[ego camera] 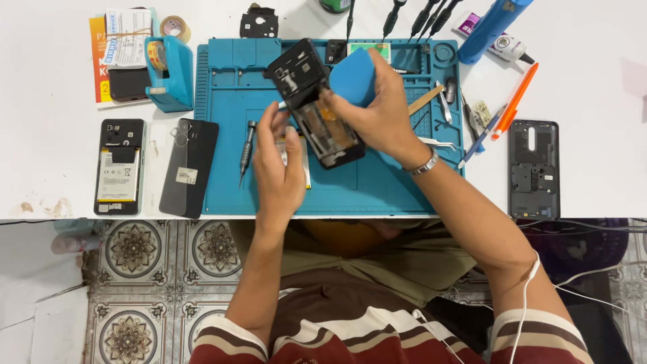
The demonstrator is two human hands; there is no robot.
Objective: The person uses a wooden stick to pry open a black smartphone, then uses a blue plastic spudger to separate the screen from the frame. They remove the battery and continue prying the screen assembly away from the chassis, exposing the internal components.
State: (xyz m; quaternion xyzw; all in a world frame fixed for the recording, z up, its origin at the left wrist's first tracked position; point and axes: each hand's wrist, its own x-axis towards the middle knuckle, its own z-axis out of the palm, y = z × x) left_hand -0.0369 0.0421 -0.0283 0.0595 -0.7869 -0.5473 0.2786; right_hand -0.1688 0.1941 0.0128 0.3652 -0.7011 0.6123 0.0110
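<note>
Above the middle of the blue mat (229, 189), the right hand (384, 111) grips an opened phone frame (313, 101), tilted, and a blue pick (352, 77) pressed against its upper edge. The left hand (276, 165) curls near the frame's lower end, seemingly pinching a small part, though this is hard to tell. A screwdriver (247, 149) lies on the mat, just left of that hand.

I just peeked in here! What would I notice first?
First, the two hands above the blue mat: the right hand holds an opened black phone with a blue pick, and the left hand steadies it. Another opened phone lies at the left.
</note>
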